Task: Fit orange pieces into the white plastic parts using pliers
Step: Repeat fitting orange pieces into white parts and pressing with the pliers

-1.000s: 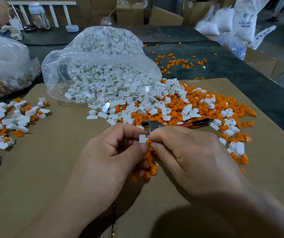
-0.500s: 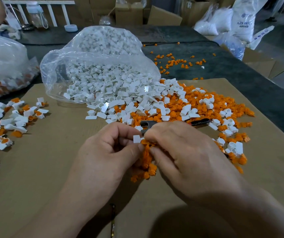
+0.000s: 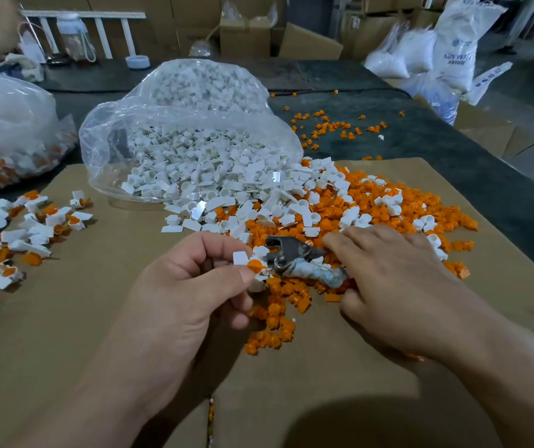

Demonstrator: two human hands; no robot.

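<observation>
The white part point(image 3: 240, 257), with an orange piece point(image 3: 256, 264) set at its mouth, sat pinched between thumb and forefinger of my left hand point(image 3: 191, 292), just above the cardboard point(image 3: 65, 318). Right beside it were the pliers point(image 3: 286, 253), head pointing at it, my right hand point(image 3: 388, 279) curled round the handles. I judged the piece placed but unpressed; next the jaws had to straddle both and squeeze squarely.

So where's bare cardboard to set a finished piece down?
Bare cardboard between the assembled pile and the left hand; more near the front edge between the forearms. Crowded ahead: loose white and orange parts spill from the bag.
</observation>
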